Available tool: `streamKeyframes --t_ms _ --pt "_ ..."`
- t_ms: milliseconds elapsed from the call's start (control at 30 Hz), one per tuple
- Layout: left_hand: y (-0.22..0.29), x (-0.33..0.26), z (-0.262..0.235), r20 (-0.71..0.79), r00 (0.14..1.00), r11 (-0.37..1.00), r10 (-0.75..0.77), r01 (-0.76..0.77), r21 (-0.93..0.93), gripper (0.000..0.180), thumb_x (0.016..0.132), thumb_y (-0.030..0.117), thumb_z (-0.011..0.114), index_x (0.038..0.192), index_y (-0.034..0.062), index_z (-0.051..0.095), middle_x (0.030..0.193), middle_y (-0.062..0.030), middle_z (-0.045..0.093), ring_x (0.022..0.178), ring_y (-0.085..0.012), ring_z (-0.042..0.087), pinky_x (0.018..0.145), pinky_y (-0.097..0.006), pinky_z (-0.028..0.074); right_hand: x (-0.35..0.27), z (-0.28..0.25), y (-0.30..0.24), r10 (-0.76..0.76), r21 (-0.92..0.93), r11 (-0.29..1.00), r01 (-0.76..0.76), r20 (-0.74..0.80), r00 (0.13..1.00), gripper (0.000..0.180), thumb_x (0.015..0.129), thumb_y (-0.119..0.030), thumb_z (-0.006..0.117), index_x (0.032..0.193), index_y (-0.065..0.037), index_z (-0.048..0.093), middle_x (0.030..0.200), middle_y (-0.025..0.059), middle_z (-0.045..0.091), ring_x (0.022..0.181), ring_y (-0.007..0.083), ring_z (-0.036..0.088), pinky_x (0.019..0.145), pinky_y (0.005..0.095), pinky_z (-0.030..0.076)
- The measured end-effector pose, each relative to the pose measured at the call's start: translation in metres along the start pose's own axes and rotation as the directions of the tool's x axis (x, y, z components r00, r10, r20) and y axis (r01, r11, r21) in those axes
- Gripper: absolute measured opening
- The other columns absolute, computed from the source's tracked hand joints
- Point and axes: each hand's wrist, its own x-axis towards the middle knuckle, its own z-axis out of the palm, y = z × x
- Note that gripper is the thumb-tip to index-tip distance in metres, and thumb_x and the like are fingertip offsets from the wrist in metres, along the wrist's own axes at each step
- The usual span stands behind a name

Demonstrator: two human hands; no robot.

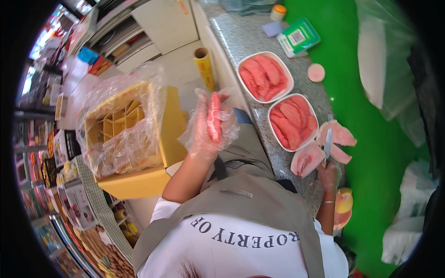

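My left hand (pixel 200 132), in a clear plastic glove, is closed around a peeled red pomelo segment (pixel 214 118) held upright over my lap. My right hand (pixel 330 177), gloved too, grips a knife (pixel 328 142) whose blade points away from me. Under the blade lie thick pieces of pink pomelo peel (pixel 308 160) on the speckled stone counter (pixel 289 170). Beside them a white tray (pixel 281 147) is filled with red pomelo segments (pixel 292 121). A second white tray (pixel 244 85), just beyond it, holds similar segments (pixel 263 76).
On my left stands a yellow cardboard box (pixel 134 187) with dividers and a plastic liner. Near it is a yellow roll (pixel 204 69). A green card stand (pixel 299 37) and an orange-capped jar (pixel 278 13) occupy the counter's far end. More cut fruit (pixel 343 204) sits by my right forearm.
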Motion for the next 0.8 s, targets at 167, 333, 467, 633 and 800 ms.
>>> streamKeyframes --t_ms 167,333,467,633,800 --pt "0.004 -0.005 0.009 0.057 0.997 0.998 0.052 -0.051 -0.023 0.059 0.099 0.063 0.042 0.123 0.0086 0.05 0.066 0.0012 0.047 0.052 -0.0113 0.04 0.042 -0.026 0.033 -0.001 -0.018 0.012 0.108 0.221 0.971 -0.091 -0.07 0.992 0.037 0.09 -0.036 0.059 0.103 -0.001 0.063 0.076 0.021 0.067 0.067 0.0395 0.064 0.063 0.0491 0.049" --pt "0.012 -0.005 0.018 -0.125 0.976 0.983 0.176 -0.181 -0.028 0.057 0.101 0.061 0.038 0.121 0.0097 0.055 0.069 -0.0001 0.049 0.053 -0.0121 0.041 0.045 -0.026 0.035 -0.021 -0.035 -0.012 0.124 0.798 0.601 0.049 -0.153 0.98 0.02 0.1 -0.019 0.049 0.112 -0.003 0.051 0.086 0.0073 0.058 0.065 0.0166 0.056 0.055 0.0334 0.044" --pt "0.012 -0.001 0.039 -0.236 0.943 0.964 0.233 -0.256 -0.069 0.057 0.103 0.059 0.035 0.12 0.0096 0.057 0.071 -0.0003 0.051 0.053 -0.0126 0.041 0.048 -0.027 0.037 -0.066 -0.092 -0.13 -0.226 0.965 0.25 0.084 -0.026 0.974 0.018 0.095 -0.019 0.06 0.102 -0.004 0.055 0.082 0.004 0.057 0.065 0.0122 0.052 0.056 0.0272 0.041" --pt "0.022 -0.009 0.046 -0.178 0.952 0.947 0.25 -0.279 -0.158 0.054 0.103 0.057 0.038 0.122 0.0087 0.056 0.077 0.0001 0.053 0.054 -0.0117 0.044 0.05 -0.028 0.038 -0.079 -0.131 -0.206 -0.728 0.953 0.302 -0.019 0.243 0.641 0.019 0.089 -0.013 0.065 0.104 -0.002 0.061 0.074 0.0003 0.056 0.061 0.0079 0.048 0.055 0.0242 0.039" --pt "0.032 -0.026 0.058 -0.058 0.986 0.925 0.154 -0.165 -0.342 0.054 0.102 0.056 0.041 0.122 0.0068 0.055 0.079 0.0005 0.054 0.055 -0.0093 0.046 0.047 -0.026 0.037 -0.09 -0.151 -0.254 -0.759 0.889 0.428 -0.164 0.451 0.47 0.02 0.091 -0.014 0.063 0.104 0.001 0.068 0.069 -0.0003 0.057 0.061 0.0062 0.05 0.055 0.0232 0.039"
